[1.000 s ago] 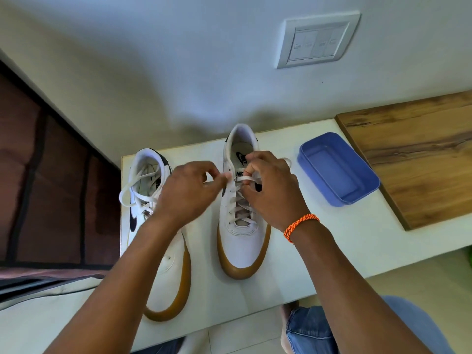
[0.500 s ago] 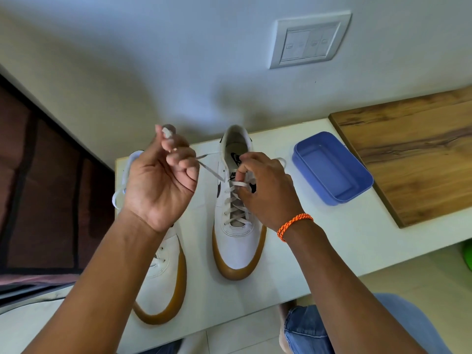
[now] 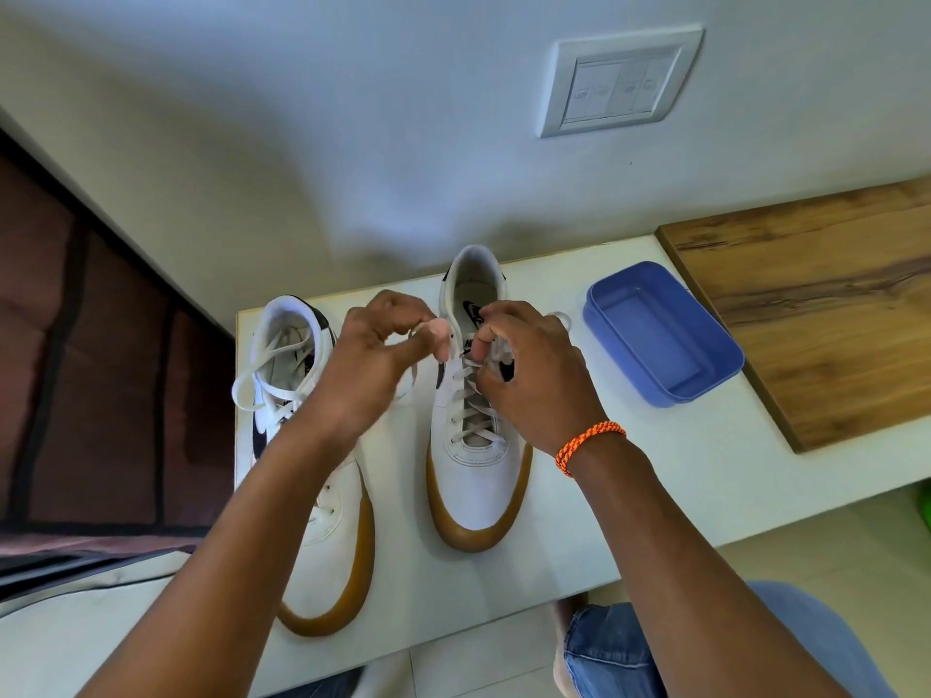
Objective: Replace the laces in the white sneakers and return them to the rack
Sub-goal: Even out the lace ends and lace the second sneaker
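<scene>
White tabletop (image 3: 655, 476) holds two sneakers (image 3: 473, 476) (image 3: 332, 536), one blue tray (image 3: 660, 335); two hands (image 3: 373, 365) (image 3: 534, 375) pinch one lace (image 3: 471, 390).

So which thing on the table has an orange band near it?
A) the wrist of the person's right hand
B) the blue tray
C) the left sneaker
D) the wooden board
A: the orange band sits on the wrist of the right hand, which works the lace of the right sneaker.
</scene>
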Demonstrator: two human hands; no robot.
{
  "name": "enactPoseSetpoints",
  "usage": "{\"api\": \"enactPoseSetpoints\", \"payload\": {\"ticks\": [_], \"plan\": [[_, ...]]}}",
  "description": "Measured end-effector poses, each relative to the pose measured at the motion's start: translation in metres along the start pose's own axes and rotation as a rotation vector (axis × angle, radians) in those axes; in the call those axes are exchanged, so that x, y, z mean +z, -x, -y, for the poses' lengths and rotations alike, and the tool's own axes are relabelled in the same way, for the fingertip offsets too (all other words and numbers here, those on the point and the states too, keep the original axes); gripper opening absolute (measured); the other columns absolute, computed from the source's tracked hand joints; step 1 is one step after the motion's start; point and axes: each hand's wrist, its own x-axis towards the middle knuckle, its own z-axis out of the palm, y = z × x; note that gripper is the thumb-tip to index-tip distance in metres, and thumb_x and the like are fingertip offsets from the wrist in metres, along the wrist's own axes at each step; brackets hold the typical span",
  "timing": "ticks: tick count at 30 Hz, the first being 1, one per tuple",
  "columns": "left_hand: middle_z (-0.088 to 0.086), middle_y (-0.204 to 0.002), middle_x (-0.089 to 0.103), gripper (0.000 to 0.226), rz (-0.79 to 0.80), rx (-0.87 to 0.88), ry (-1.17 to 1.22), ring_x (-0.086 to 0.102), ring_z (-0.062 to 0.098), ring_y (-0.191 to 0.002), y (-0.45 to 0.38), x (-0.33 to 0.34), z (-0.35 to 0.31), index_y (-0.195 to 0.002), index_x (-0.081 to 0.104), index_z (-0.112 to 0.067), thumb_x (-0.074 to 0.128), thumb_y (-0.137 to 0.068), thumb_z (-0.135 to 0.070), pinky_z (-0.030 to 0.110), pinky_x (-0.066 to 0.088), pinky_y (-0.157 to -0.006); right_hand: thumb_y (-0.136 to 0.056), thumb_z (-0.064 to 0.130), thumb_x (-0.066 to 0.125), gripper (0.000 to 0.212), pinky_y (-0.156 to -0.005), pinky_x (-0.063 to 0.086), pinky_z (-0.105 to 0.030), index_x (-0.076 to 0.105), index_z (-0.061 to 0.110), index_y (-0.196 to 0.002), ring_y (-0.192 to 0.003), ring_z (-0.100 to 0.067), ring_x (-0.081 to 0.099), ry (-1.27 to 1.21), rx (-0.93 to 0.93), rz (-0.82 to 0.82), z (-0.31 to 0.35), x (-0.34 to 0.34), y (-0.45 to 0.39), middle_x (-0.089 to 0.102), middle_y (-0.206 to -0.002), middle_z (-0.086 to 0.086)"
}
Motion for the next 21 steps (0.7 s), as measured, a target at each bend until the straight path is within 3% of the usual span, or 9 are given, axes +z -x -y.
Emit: {"api": "enactPoseSetpoints", "payload": {"ticks": [2,6,9,11,13,17,19,21], "plan": [[0.007,-0.112,0.070,0.034,0.070,0.002,0.218,0.064,0.009,-0.112,0.003,-0.002,-0.007,-0.075,0.070,-0.007,0.061,-0.103,-0.023,0.018,0.039,-0.099,-0.087,0.025,0.084,0.032,-0.096,0.059,-0.049,0.068,0.024,-0.115,-0.119,-0.026,0.056,0.009,0.008,0.010,-0.001,0.000,0.000,0.060,-0.143,0.003],[0.016,-0.119,0.068,0.040,0.175,0.008,0.605,0.063,0.027,-0.118,0.003,0.000,-0.011,-0.081,0.070,-0.006,0.048,-0.110,-0.023,0.039,0.044,-0.106,-0.086,0.026,0.083,0.042,-0.097,0.055,-0.052,0.062,0.027,-0.123,-0.120,-0.023,0.053,-0.024,-0.020,-0.007,-0.001,0.004,0.000,0.059,-0.139,0.004],[0.013,-0.140,0.066,0.033,0.116,0.063,0.539,0.061,0.031,-0.133,0.001,0.000,-0.012,-0.094,0.074,0.003,0.052,-0.106,-0.018,0.050,0.042,-0.116,-0.088,0.038,0.077,0.041,-0.099,0.045,-0.044,0.061,0.029,-0.124,-0.120,-0.021,0.054,-0.101,-0.052,-0.096,0.007,0.011,0.001,0.057,-0.134,0.001],[0.007,-0.147,0.063,0.032,0.114,0.082,0.456,0.057,0.033,-0.139,0.002,0.001,-0.011,-0.103,0.078,0.006,0.057,-0.104,-0.019,0.058,0.037,-0.121,-0.093,0.038,0.075,0.033,-0.099,0.053,-0.040,0.064,0.026,-0.122,-0.113,-0.017,0.063,-0.247,-0.090,-0.106,0.012,0.012,0.002,0.065,-0.124,0.002],[0.008,-0.143,0.066,0.034,0.147,0.065,0.412,0.058,0.031,-0.138,0.005,0.003,-0.013,-0.108,0.078,0.007,0.057,-0.105,-0.020,0.059,0.039,-0.121,-0.098,0.028,0.074,0.019,-0.088,0.062,-0.036,0.070,0.018,-0.113,-0.099,-0.014,0.070,-0.367,-0.128,-0.142,0.015,0.010,0.002,0.074,-0.107,0.001],[0.024,-0.110,0.076,0.055,0.146,-0.010,0.446,0.072,0.041,-0.106,0.008,0.006,-0.017,-0.103,0.075,0.012,0.041,-0.113,-0.030,0.048,0.053,-0.108,-0.098,0.013,0.072,0.007,-0.077,0.059,-0.026,0.077,0.010,-0.102,-0.087,-0.011,0.071,-0.503,-0.125,-0.337,0.016,-0.005,-0.001,0.077,-0.094,0.002],[0.024,-0.105,0.077,0.060,0.113,-0.024,0.431,0.072,0.035,-0.090,0.006,0.005,-0.016,-0.096,0.078,0.009,0.040,-0.112,-0.035,0.040,0.055,-0.095,-0.099,0.008,0.070,0.006,-0.071,0.053,-0.020,0.075,0.008,-0.096,-0.079,-0.012,0.068,-0.615,-0.072,-0.418,0.015,-0.015,-0.003,0.073,-0.087,0.003],[0.024,-0.102,0.076,0.056,0.096,-0.015,0.420,0.067,0.027,-0.077,0.004,0.006,-0.014,-0.092,0.079,0.006,0.044,-0.110,-0.034,0.039,0.054,-0.088,-0.098,0.008,0.070,0.005,-0.071,0.052,-0.020,0.075,0.008,-0.096,-0.080,-0.013,0.068,-0.630,-0.064,-0.372,0.011,-0.020,-0.006,0.073,-0.088,0.003]]}}
